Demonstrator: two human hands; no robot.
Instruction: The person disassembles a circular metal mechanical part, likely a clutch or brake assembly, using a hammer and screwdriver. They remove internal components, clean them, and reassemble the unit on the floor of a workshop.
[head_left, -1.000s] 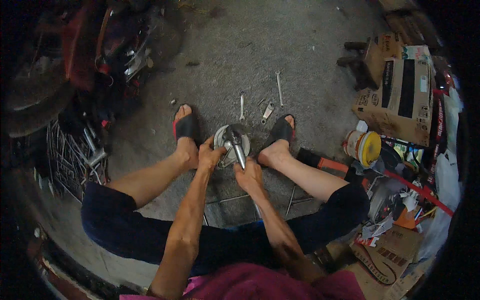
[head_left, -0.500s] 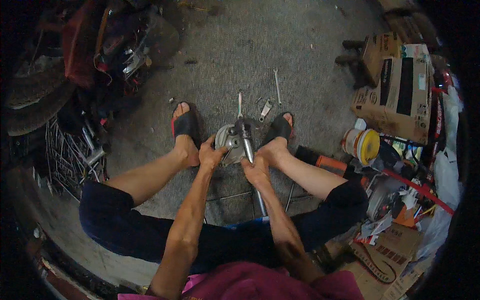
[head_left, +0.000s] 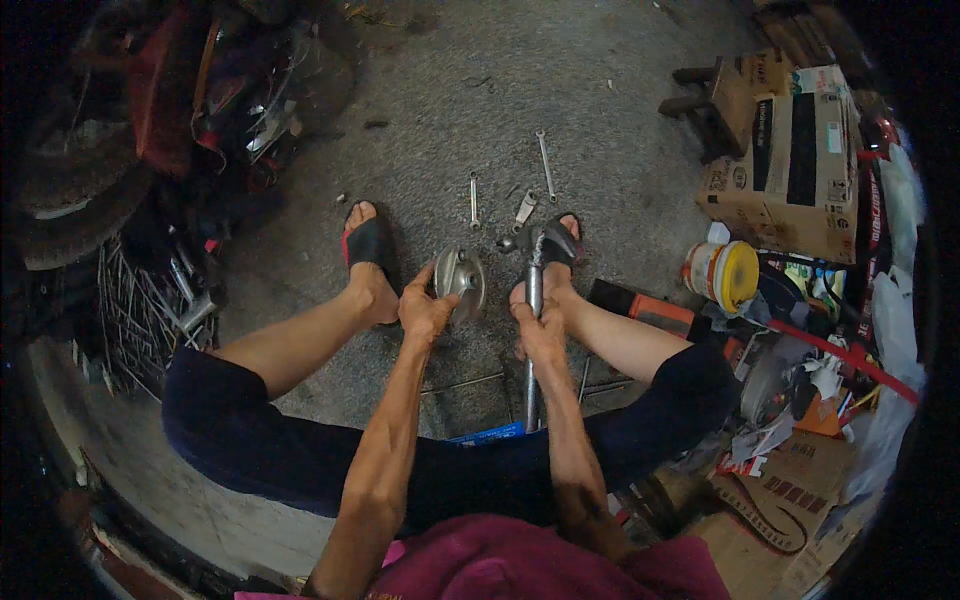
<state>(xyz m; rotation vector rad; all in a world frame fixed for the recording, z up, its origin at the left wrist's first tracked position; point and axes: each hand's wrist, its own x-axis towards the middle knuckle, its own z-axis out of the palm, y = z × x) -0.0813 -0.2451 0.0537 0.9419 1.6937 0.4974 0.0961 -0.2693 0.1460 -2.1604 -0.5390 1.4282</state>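
In my left hand (head_left: pixel 426 312) is a round silver metal plate (head_left: pixel 460 285) with a raised hub, like a brake plate, tilted on edge above the floor between my feet. The fingers are closed on its left side. My right hand (head_left: pixel 541 335) is wrapped around the metal handle of a hammer (head_left: pixel 535 285), whose head points away from me near my right foot. The hammer and the plate are apart. Beyond them on the floor lie a wrench (head_left: pixel 474 200), a longer wrench (head_left: pixel 546 165) and a short metal piece (head_left: pixel 525 208).
Cardboard boxes (head_left: pixel 780 180) and a wooden stool (head_left: pixel 718 105) stand at the right, with a yellow-lidded tub (head_left: pixel 735 275) nearer. An orange and black box (head_left: pixel 655 313) lies beside my right leg. At the left are tyres (head_left: pixel 70 215) and a heap of metal rods (head_left: pixel 140 300).
My right hand has drawn the hammer away to the right, off the plate. The plate has turned more on edge in my left hand, which stays in about the same place.
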